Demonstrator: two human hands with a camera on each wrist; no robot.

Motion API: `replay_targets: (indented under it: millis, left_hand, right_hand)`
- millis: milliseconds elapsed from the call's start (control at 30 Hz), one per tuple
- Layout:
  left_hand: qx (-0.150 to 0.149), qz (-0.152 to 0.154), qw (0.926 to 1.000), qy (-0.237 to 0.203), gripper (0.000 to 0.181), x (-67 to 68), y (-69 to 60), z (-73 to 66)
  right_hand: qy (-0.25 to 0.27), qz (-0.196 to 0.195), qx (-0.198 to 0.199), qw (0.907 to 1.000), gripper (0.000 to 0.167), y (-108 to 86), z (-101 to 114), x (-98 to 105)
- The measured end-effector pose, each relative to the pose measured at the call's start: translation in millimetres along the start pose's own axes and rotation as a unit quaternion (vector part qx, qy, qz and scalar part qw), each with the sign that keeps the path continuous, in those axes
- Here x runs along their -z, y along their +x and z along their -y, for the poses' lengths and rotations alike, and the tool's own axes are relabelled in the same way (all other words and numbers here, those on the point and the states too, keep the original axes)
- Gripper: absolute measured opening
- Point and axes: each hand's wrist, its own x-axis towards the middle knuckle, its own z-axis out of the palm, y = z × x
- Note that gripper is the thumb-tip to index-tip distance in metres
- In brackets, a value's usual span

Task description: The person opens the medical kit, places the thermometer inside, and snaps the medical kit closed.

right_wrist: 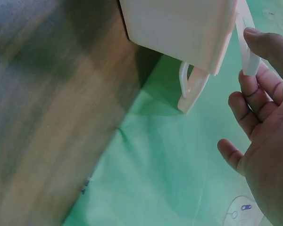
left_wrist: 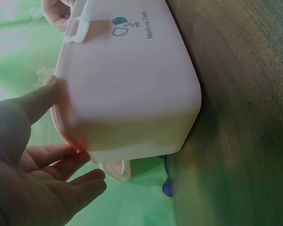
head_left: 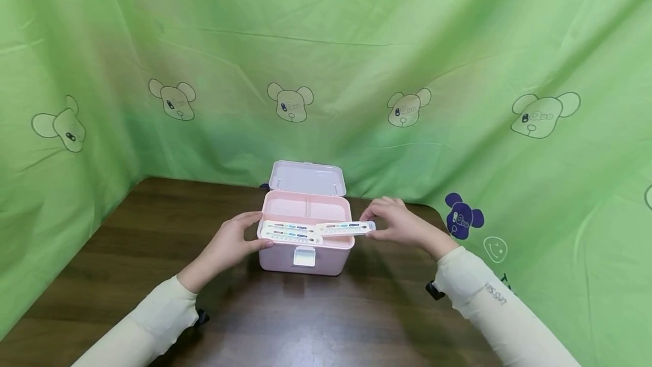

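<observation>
Pale sleeves (head_left: 140,321) come nearest, one behind each hand. Leftmost, the left hand (head_left: 229,245) spans the near-left corner of a pink box (head_left: 280,262), thumb at the front rim and fingers against the side; its fingers are relaxed, touching the box rather than clenched on it. Just right of that hand, two white packs (head_left: 290,238) lie one in front of the other in the box's front section. Between the hands, the white latch (head_left: 304,256) sits on the front wall, and the lid (head_left: 308,179) stands raised at the back. Farther right, a third white pack (head_left: 340,228) reaches out over the right rim to the right hand (head_left: 394,222), which pinches its outer end between thumb and fingers.

Good handling probably calls for a light pinch, since so thin a pack looks likely to bend, and for keeping it level and clear of the rim while the left hand steadies the box. Its long axis runs from hand to hand, nearly parallel to the box's front; the pinched end points rightward, the other toward the left hand. Whether that inner end touches the neighbouring packs cannot be told.
</observation>
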Motion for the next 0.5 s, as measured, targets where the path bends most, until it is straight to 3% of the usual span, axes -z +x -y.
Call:
replay_targets:
  millis: [233,500]
  left_hand:
    - [-0.002,0.0,1.0,-0.001,0.074,-0.6,0.1,-0.7]
    - [0.001,0.002,1.0,0.001,0.074,-0.6,0.1,0.1]
  right_hand:
    - [-0.023,0.088,-0.001,0.9958,0.031,16.8,10,17]
    - [-0.055,0.137,0.029,0.9885,0.037,34.8,18,26]
